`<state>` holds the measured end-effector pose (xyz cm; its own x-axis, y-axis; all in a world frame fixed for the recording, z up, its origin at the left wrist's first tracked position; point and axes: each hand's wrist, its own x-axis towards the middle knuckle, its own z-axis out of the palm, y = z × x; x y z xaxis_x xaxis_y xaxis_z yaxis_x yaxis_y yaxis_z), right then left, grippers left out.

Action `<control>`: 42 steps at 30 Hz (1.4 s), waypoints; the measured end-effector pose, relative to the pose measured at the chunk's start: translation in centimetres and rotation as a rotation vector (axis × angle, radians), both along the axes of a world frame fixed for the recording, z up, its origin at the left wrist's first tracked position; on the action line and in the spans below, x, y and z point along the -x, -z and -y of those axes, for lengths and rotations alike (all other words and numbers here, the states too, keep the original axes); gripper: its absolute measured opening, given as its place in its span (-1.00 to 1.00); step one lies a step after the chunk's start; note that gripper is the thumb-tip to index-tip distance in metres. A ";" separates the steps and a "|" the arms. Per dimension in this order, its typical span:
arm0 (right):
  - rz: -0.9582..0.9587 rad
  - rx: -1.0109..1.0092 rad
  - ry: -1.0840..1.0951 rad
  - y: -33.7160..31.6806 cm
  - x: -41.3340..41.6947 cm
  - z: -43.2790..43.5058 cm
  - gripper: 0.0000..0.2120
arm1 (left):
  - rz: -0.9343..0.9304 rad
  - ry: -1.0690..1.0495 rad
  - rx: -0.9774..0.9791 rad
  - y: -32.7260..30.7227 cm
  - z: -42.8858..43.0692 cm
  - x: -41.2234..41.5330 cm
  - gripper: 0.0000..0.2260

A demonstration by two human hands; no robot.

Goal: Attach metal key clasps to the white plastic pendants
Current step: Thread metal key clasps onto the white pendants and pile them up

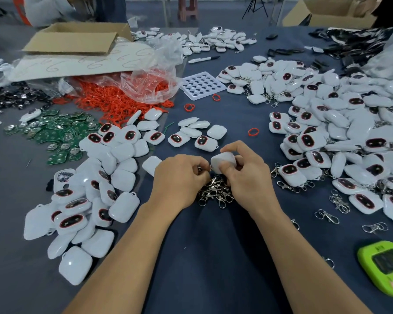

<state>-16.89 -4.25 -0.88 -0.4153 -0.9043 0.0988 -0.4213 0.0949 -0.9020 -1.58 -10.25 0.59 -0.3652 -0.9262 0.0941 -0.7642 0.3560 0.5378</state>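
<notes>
My right hand [247, 175] grips a white plastic pendant [224, 160] between thumb and fingers, plain side toward me. My left hand [179, 175] pinches a small metal key clasp [201, 169] right at the pendant's left edge; the clasp is mostly hidden by my fingers. Just below both hands lies a heap of loose metal clasps [216, 193] on the dark blue table. A pile of plain white pendants [95, 189] lies to the left. To the right spreads a large pile of pendants with clasps attached [331, 137].
Loose clasps [327, 216] are scattered at the right. A green timer [386, 266] sits at the lower right edge. Green circuit boards [55, 134], red rubber rings [114, 100], a white tray [202, 85] and a cardboard box [77, 37] lie farther back.
</notes>
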 end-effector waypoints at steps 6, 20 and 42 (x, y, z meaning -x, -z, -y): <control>-0.039 -0.008 -0.014 0.1 0.0 0.1 -0.79 | 0.011 0.025 -0.018 -0.2 0.1 -0.1 -0.82; -0.111 -0.047 -0.058 -1.3 -0.2 0.5 -0.79 | -0.046 0.035 -0.040 -0.1 0.2 -0.2 -0.90; 0.020 0.029 0.059 -0.3 -0.4 -0.2 -0.79 | -0.212 -0.093 -0.028 -0.3 -0.9 -0.6 -0.89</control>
<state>-16.52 -4.03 -0.54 -0.4698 -0.8751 0.1159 -0.3972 0.0923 -0.9131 -0.99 -9.31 0.88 -0.2528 -0.9583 0.1334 -0.6618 0.2719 0.6986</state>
